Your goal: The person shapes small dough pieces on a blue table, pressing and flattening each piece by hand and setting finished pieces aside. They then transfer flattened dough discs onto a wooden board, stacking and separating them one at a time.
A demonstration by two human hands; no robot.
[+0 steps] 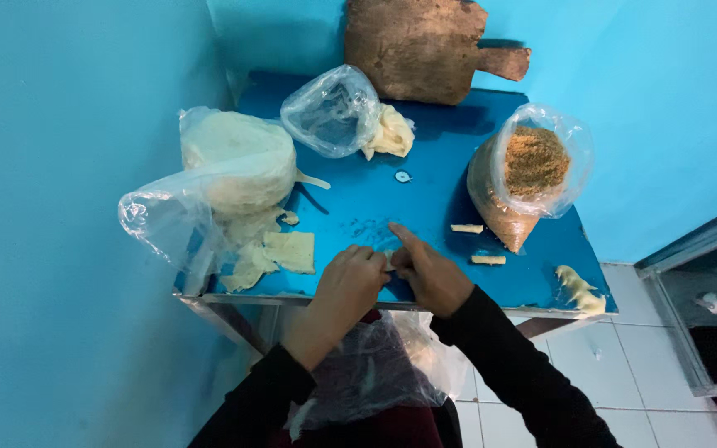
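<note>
Head view: two hands meeting at table's near edge, 6 o'clock.
Left hand [350, 278]: curled, pinching small pale wrapper [388, 255].
Right hand [429, 274]: pressing same wrapper, forefinger extended.
Rolls [466, 228]: two finished, 3 o'clock.
Bags: three; crumb bag [529, 178] at 2 o'clock.
Board [425, 46]: one, 12 o'clock.
Table [425, 199]: blue.

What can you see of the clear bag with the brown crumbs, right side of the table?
The bag of brown crumbs is clear thin plastic, its mouth rolled open and facing up toward the camera. It is filled with fine golden-brown crumbs and tapers to a point at the bottom left. It leans on the blue table near the right edge. Two pale rolled pieces lie just beside it; neither hand touches it.
</note>
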